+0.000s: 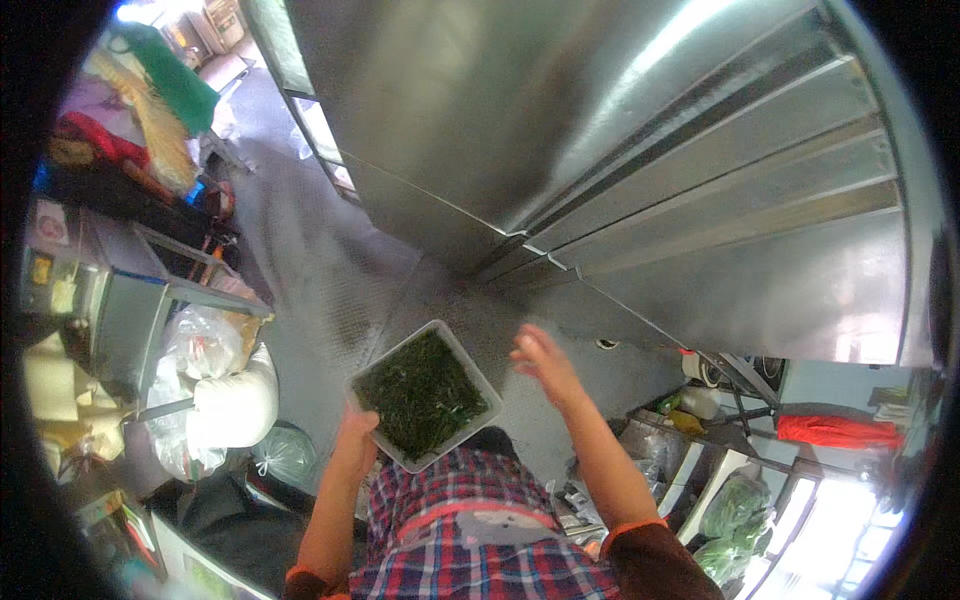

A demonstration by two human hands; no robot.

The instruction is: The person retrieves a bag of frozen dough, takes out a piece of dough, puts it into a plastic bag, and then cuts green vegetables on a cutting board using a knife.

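My left hand [360,439] grips the near left side of a square plastic container [491,401], its thumb over the rim. Chopped dark green leaves [424,390] fill the container, which is held in front of my plaid apron [480,555]. To the right of the container, my right hand [544,364] is raised in the air, slightly blurred, with its fingers apart and nothing seen in it. Part of the left hand's fingers is hidden behind the container.
Tall stainless steel cabinet doors [465,97] stand ahead and to the right. On the left are a white sack [236,401], a tied plastic bag [285,454] and a metal rack. Bagged green vegetables [735,510] and a red cloth [836,431] lie at the right.
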